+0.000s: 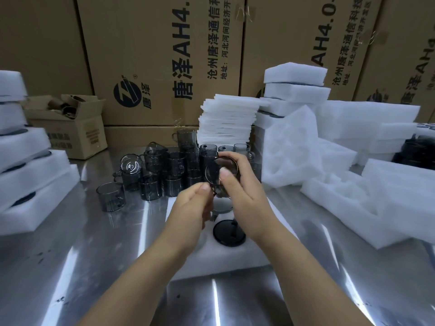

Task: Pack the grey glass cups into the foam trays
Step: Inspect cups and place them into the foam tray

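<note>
My right hand [237,182] grips a grey glass cup [215,172], held on its side above the white foam tray [226,255] on the steel table. My left hand [193,205] is just left of the cup, its fingers curled toward the cup's lower edge; whether it pinches the cup is hidden. In the tray one cup [228,232] sits in a hole, dark and round from above. Behind my hands stands a cluster of several loose grey cups [164,170], some stacked, one lying on its side [130,164].
Filled foam trays [30,165] are stacked at the left. Empty foam trays [348,203] and thin foam sheets [226,118] pile up at the right and centre back. A small open cardboard box [70,128] sits back left. Large cardboard cartons [164,55] wall the far side.
</note>
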